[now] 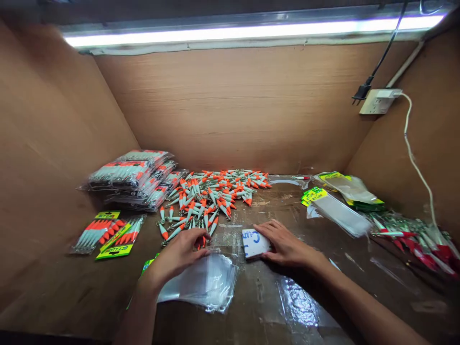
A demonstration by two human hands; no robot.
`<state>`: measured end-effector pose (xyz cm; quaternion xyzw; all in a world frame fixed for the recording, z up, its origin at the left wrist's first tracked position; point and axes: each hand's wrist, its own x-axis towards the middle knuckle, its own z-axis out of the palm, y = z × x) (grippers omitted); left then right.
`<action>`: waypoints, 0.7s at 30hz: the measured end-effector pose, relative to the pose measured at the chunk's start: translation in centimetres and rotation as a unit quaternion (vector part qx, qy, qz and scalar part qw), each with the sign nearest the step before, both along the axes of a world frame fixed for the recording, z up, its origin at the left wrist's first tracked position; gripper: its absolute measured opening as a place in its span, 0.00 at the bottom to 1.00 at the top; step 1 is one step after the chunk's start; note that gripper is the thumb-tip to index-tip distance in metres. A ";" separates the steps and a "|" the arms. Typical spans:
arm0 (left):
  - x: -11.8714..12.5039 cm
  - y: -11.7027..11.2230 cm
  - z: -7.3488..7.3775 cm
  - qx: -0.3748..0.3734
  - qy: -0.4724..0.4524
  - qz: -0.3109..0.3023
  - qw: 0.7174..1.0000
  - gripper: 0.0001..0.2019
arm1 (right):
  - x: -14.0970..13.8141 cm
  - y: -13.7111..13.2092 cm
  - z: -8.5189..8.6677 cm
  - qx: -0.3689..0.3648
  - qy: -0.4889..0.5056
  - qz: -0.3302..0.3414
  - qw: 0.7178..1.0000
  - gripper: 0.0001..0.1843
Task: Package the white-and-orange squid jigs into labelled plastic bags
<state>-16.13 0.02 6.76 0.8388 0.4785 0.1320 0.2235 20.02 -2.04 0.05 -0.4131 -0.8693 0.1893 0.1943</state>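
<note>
A heap of orange-and-white fishing lures (212, 194) lies in the middle of the brown worktop. My left hand (181, 253) reaches into the heap's near edge with fingers curled round several lures. Under my left wrist lies a stack of clear plastic bags (206, 282). My right hand (283, 243) rests flat, fingers stretched out, against a small white block with blue writing (253, 242).
Packed lure bags (132, 177) are stacked at the back left, with two filled packs (108, 235) in front of them. Empty bags with yellow-green header cards (334, 196) and red-and-silver lures (413, 237) lie on the right. Cardboard walls enclose the bench; a wall socket (379, 100) is on the right wall.
</note>
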 end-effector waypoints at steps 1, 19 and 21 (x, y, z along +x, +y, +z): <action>-1.0 -0.6 -0.6 0.007 0.016 0.020 1.000 0.14 | 0.9 0.1 0.1 -0.010 -0.005 0.016 1.000 0.44; -0.5 0.0 -0.8 0.125 -0.032 0.062 0.990 0.10 | -1.2 -2.0 1.2 0.013 -0.051 -0.014 0.999 0.30; 1.3 0.9 0.2 0.117 -0.082 0.069 0.987 0.09 | -1.5 -2.0 1.3 0.021 -0.044 -0.018 0.999 0.22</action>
